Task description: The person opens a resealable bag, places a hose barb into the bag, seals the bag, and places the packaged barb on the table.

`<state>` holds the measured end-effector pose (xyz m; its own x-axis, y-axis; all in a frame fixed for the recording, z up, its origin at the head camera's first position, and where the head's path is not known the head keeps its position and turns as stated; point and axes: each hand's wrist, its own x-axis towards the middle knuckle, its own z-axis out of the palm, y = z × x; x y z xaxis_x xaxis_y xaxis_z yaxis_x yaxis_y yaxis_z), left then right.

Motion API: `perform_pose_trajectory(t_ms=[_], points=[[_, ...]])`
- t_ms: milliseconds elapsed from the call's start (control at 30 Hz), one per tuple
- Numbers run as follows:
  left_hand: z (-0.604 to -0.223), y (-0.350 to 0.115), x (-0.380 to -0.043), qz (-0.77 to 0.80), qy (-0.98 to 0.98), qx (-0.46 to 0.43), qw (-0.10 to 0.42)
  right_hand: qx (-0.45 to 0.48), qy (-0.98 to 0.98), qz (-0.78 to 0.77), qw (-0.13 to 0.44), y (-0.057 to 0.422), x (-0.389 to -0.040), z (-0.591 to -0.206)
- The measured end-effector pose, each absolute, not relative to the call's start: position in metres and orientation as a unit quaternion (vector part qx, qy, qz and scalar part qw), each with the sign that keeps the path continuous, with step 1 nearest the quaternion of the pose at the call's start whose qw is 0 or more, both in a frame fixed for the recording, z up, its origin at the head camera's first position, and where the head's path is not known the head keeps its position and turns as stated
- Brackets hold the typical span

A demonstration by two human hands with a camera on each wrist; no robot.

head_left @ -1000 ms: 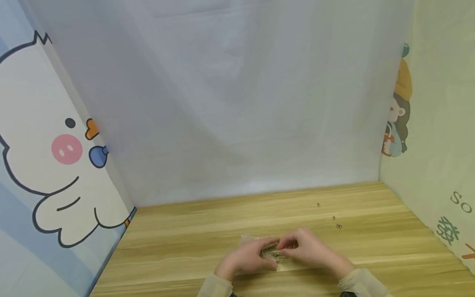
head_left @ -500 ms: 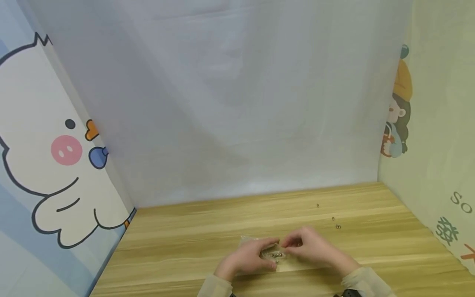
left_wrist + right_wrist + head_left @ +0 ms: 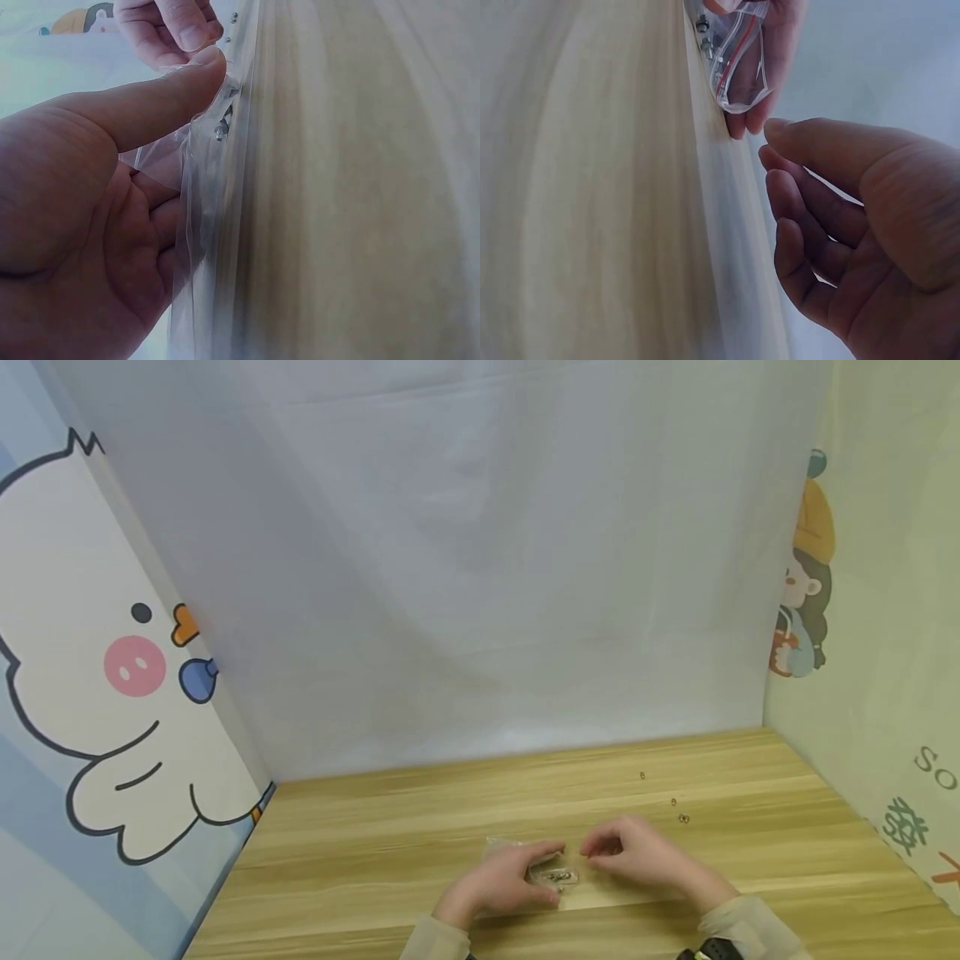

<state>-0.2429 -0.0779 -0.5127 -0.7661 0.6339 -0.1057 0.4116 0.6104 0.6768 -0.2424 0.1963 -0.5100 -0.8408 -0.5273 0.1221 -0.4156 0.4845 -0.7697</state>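
Note:
My left hand (image 3: 498,881) holds a clear zip-lock bag (image 3: 573,877) low over the table, with the thumb on one side and the fingers on the other. Its mouth gapes toward the right, and a red line along the seal shows in the right wrist view. Inside lie several small metal fasteners (image 3: 707,49), like nuts or bolts. Just right of the bag and apart from it is my right hand (image 3: 641,856), its thumb and forefinger tips brought together and the other fingers curled. Whether something tiny sits between those fingertips cannot be made out.
Several small metal pieces lie loose on the wood-grain table (image 3: 360,843) toward the back right, among them a close pair (image 3: 683,818), a single piece (image 3: 673,802) and a farther one (image 3: 642,775). A pale curtain (image 3: 480,610) rises behind the table; printed cloths flank it.
My right hand has drawn back to the right, from the bag's mouth to a short distance off it. The left hand and the bag stay nearly in place.

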Motion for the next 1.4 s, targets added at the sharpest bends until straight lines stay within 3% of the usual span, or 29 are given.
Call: perform_pose_trajectory(t_ms=[500, 1400], points=[[-0.516, -0.078, -0.243, 0.319, 0.883, 0.305, 0.162, -0.259, 0.864, -0.425, 0.076, 0.224, -0.252, -0.515], [-0.512, -0.080, -0.244, 0.315, 0.878, 0.316, 0.173, -0.158, 0.910, -0.384, -0.009, 0.331, -0.266, -0.504]])
